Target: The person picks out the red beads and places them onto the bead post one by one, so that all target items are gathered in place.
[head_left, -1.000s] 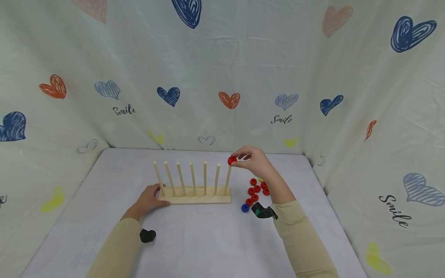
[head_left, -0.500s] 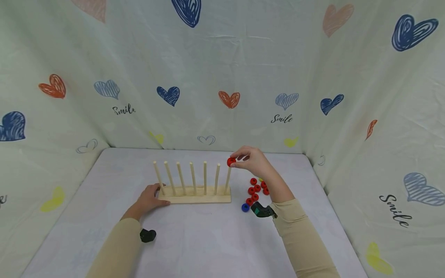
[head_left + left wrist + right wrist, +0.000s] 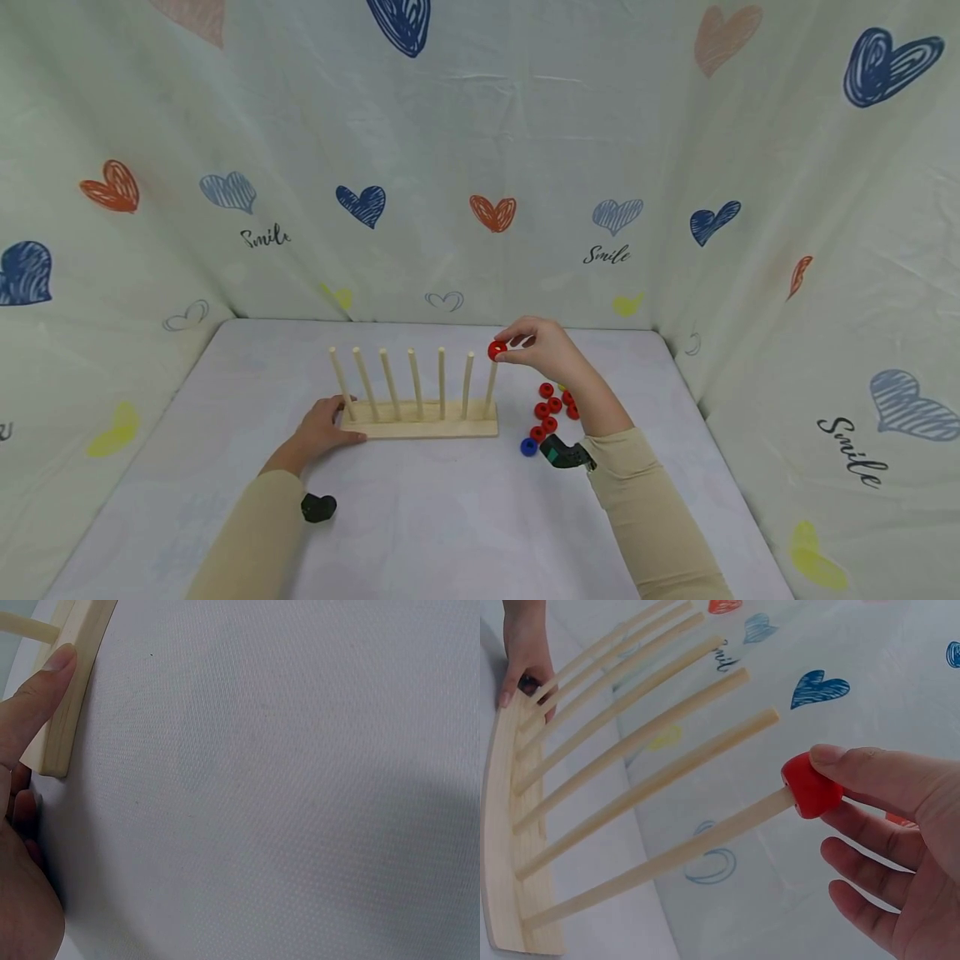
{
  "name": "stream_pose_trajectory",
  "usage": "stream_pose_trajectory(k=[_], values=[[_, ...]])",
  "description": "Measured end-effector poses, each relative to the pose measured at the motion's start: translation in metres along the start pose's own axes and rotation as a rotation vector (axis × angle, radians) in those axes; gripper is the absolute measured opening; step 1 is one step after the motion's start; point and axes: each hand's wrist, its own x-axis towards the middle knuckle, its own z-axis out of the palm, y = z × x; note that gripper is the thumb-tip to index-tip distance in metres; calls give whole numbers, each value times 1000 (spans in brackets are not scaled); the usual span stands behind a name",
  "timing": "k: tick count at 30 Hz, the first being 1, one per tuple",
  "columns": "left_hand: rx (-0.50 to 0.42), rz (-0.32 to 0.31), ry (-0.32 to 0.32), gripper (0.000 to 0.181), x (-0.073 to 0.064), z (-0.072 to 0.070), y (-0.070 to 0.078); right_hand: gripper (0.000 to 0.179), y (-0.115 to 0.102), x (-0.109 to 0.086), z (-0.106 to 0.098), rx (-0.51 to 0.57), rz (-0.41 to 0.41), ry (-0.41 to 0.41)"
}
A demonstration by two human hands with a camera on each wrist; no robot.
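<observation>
A wooden rack with several upright pegs stands on the table, its base [image 3: 427, 429] running left to right. My left hand [image 3: 321, 427] grips the left end of that base; in the left wrist view its thumb [image 3: 46, 686] lies on the wood and the other fingers are partly hidden. At the rack's right end, my right hand [image 3: 549, 346] pinches a red bead [image 3: 814, 786] between thumb and fingers. The bead meets the tip of the rightmost peg [image 3: 667, 851]. How far the peg enters its hole cannot be told. All pegs are bare below their tips.
Right of the rack lie several loose red beads [image 3: 542, 410], with a blue bead [image 3: 529, 447] in front and a yellow bead [image 3: 562, 388] partly hidden behind. A heart-print cloth [image 3: 420, 267] hangs behind the white table [image 3: 435, 517] and at its sides.
My right hand has shifted the red bead very slightly left and down at the peg's tip. My left hand stays on the base, and the loose beads have not moved.
</observation>
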Motion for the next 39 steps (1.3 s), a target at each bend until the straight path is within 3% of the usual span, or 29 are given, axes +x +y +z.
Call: stream_pose_trajectory(k=[39], values=[[-3, -23, -4, 83, 3, 2, -3, 25, 1, 4, 2, -51, 17, -57]])
